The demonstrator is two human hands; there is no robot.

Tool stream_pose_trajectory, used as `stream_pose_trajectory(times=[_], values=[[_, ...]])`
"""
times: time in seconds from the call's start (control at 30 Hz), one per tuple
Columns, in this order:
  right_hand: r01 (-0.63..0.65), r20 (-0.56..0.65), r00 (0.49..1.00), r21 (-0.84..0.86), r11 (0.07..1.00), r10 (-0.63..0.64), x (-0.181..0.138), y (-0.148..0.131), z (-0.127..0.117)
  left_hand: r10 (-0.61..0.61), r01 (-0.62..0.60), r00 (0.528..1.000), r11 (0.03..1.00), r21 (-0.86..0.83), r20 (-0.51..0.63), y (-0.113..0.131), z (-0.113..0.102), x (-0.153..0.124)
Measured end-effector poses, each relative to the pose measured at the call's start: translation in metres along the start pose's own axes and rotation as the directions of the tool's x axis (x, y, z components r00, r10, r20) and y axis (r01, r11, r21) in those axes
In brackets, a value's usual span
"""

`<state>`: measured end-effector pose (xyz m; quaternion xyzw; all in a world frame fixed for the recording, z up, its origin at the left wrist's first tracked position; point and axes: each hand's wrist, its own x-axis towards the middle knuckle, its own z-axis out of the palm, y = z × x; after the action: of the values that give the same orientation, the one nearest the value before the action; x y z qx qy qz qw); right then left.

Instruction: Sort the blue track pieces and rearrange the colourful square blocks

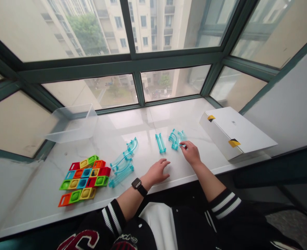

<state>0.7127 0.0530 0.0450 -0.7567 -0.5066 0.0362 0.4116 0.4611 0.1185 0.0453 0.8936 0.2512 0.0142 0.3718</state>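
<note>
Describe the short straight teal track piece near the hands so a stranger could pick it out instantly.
On the white marble windowsill, look between the two groups of clear teal track pieces. The short straight piece lies alone beyond the left hand; its neighbours sit in clusters.

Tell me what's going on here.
A person's right hand is pinched close to a curved transparent teal plastic track piece; whether it holds anything is hard to tell. The left hand, with a black smartwatch on its wrist, rests open on a white marble windowsill. Also on the sill are a straight teal track piece, colourful square plastic blocks, a clear plastic bin and a white cardboard box.
</note>
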Motion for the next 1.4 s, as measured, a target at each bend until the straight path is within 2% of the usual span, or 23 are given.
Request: stream_pose_trajectory(times=[0.13, 0.4, 0.97, 1.4], values=[[-0.030, 0.023, 0.999, -0.015, 0.999, 0.030, 0.003, 0.003, 0.009, -0.021, 0.003, 0.994, 0.987, 0.160, 0.109, -0.014, -0.005, -0.007], [-0.063, 0.055, 0.996, -0.047, 0.997, 0.066, 0.001, 0.004, 0.017, 0.017, -0.062, 0.974, 0.978, 0.198, 0.225, -0.022, -0.011, -0.014], [-0.051, 0.064, 0.996, -0.055, 0.997, 0.055, 0.001, 0.009, 0.022, 0.015, -0.036, 0.986, 0.992, 0.121, 0.168, -0.026, -0.007, -0.013], [-0.046, 0.067, 0.997, -0.047, 0.998, 0.049, 0.001, 0.011, 0.025, 0.008, -0.032, 0.982, 0.991, 0.130, 0.187, -0.027, -0.006, -0.012]])
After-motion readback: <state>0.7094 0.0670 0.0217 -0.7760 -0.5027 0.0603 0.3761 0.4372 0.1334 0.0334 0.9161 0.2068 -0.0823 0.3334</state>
